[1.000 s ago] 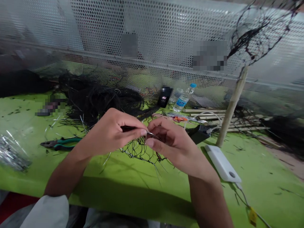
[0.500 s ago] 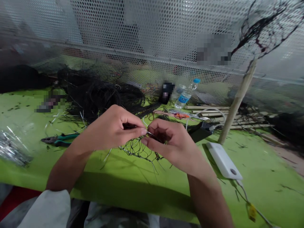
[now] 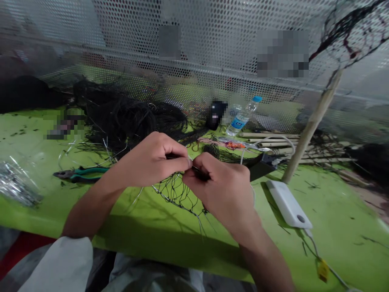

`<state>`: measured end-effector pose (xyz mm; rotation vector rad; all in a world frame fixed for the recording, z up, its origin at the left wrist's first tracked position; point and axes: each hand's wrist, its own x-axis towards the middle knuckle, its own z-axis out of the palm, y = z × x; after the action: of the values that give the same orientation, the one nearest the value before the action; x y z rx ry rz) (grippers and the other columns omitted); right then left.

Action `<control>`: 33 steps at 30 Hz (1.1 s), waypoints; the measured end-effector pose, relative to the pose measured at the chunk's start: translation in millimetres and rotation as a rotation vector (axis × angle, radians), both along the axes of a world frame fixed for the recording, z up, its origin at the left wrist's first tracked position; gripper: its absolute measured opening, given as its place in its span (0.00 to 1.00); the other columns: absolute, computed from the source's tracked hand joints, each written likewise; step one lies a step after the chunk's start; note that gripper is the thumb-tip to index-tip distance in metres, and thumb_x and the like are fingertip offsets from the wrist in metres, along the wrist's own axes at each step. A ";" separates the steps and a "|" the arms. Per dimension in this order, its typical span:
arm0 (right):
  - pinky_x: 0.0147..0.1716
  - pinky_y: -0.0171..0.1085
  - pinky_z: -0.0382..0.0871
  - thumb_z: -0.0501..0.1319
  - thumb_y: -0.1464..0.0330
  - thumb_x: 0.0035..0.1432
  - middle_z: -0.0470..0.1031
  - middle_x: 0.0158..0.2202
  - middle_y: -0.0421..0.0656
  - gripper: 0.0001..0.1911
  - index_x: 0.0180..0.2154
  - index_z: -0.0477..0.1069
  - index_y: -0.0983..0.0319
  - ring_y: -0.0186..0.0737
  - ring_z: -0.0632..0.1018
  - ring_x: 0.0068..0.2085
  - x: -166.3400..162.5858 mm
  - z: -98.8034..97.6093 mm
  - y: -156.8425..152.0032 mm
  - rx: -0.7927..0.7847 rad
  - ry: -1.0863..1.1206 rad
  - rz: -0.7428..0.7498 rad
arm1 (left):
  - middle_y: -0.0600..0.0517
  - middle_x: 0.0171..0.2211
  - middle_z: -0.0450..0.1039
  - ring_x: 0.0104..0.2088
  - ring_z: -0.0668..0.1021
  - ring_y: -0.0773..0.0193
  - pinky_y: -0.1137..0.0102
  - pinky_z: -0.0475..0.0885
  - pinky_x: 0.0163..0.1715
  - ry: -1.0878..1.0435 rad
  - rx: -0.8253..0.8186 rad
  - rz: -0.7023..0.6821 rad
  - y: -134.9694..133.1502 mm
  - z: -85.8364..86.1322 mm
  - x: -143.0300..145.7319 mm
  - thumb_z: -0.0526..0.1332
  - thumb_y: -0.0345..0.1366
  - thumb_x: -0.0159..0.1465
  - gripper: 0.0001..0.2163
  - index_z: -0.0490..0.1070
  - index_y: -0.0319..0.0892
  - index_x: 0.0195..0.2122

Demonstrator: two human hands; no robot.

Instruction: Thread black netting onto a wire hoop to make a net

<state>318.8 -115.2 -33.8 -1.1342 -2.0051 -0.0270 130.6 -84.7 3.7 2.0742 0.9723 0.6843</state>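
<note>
The right hand (image 3: 225,186) has rolled over: its back now faces up, its thumbnail is out of sight, and its fingers curl tighter beside the left hand (image 3: 152,160), hiding most of the shiny wire seen earlier. Its wrist has swung off the white power bank (image 3: 287,202), toward the table's (image 3: 343,239) left end, uncovering white cable (image 3: 253,196).

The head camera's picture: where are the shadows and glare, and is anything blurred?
In the head view, a broad shadow darkens the green table below the hands; also in the head view, white glints streak the shiny bundle at left, the black heap at far left looks soft, and blocky squares hide patches over the perforated screen.
</note>
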 end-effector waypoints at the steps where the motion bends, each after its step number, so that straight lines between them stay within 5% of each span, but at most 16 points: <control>1: 0.21 0.33 0.50 0.62 0.73 0.57 0.61 0.18 0.32 0.10 0.25 0.66 0.60 0.28 0.57 0.20 -0.7 -3.8 0.8 0.071 -0.039 -0.044 | 0.58 0.19 0.51 0.23 0.56 0.71 0.70 0.50 0.21 0.003 0.001 0.005 0.5 -0.6 0.4 0.60 0.32 0.65 0.15 0.65 0.40 0.19; 4: 0.22 0.33 0.54 0.65 0.71 0.59 0.67 0.18 0.34 0.08 0.27 0.71 0.61 0.28 0.62 0.20 0.8 -4.6 4.0 0.093 -0.014 -0.099 | 0.58 0.18 0.54 0.22 0.57 0.72 0.70 0.51 0.20 0.002 0.089 0.021 0.9 -2.5 1.0 0.60 0.33 0.66 0.14 0.70 0.40 0.22; 13: 0.21 0.31 0.60 0.70 0.69 0.58 0.74 0.23 0.37 0.03 0.33 0.81 0.62 0.30 0.68 0.24 21.6 22.0 10.3 -0.540 0.356 0.178 | 0.59 0.23 0.69 0.23 0.67 0.73 0.74 0.61 0.26 -0.015 0.646 -0.004 2.8 -9.4 0.5 0.62 0.31 0.70 0.09 0.74 0.39 0.31; 20: 0.25 0.31 0.67 0.76 0.70 0.52 0.79 0.28 0.38 0.07 0.34 0.83 0.60 0.31 0.73 0.27 17.4 16.9 12.6 -0.740 0.691 0.392 | 0.57 0.29 0.75 0.28 0.74 0.72 0.74 0.64 0.31 0.078 0.727 -0.018 -0.8 -4.8 -9.0 0.61 0.31 0.71 0.06 0.76 0.41 0.37; 26: 0.25 0.29 0.67 0.75 0.75 0.52 0.80 0.29 0.35 0.10 0.36 0.83 0.57 0.28 0.74 0.26 9.8 9.9 9.7 -0.637 0.840 0.467 | 0.58 0.24 0.69 0.25 0.69 0.73 0.74 0.62 0.28 0.035 0.652 -0.010 -3.1 -1.1 -10.9 0.60 0.33 0.72 0.11 0.74 0.40 0.32; 33: 0.28 0.33 0.72 0.68 0.76 0.62 0.83 0.35 0.39 0.08 0.42 0.81 0.59 0.32 0.78 0.30 0.7 3.0 4.8 -0.200 0.557 0.360 | 0.59 0.19 0.54 0.21 0.58 0.73 0.73 0.53 0.20 -0.014 0.348 0.095 -8.1 2.1 -8.9 0.60 0.36 0.71 0.15 0.73 0.39 0.26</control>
<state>319.5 -110.4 -30.8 -0.7686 -1.6919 0.6197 121.8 -92.8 5.8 2.3280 1.0050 0.9735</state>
